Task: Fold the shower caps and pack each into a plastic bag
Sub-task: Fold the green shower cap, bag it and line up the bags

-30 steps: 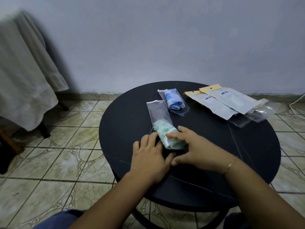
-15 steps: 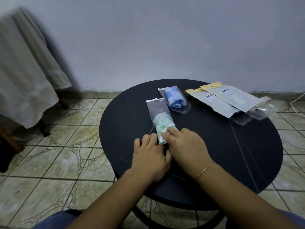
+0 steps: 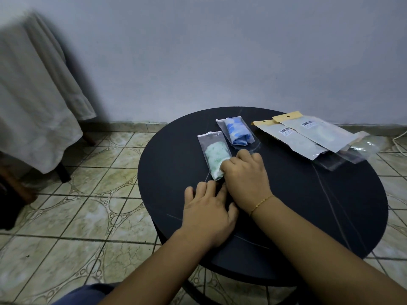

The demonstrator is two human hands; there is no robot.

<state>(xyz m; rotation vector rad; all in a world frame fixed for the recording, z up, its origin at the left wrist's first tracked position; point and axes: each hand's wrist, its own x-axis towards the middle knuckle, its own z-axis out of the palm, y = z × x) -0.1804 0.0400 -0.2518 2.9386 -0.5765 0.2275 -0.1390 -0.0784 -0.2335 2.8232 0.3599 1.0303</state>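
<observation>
A folded green-patterned shower cap [image 3: 217, 157] lies inside a clear plastic bag [image 3: 209, 138] on the round black table [image 3: 171, 164]. My right hand [image 3: 244, 175] sits at the cap's near end with its fingers curled against the cap. Just behind it, my left hand [image 3: 209, 210] lies flat on the table, fingertips pressing where the bag's near end lies. A blue-patterned shower cap in its own clear bag [image 3: 237, 133] lies just beyond, apart from both hands.
Two flat packets with tan headers and barcode labels [image 3: 293, 137] overlap at the table's far right, with loose clear bags [image 3: 361, 148] beside them. A cloth-draped piece of furniture [image 3: 37, 111] stands on the tiled floor at left. A wall rises close behind the table.
The green cap has slid farther up inside its bag, away from me. My right hand has followed it forward and its fingers have curled. My left hand has stayed flat in place.
</observation>
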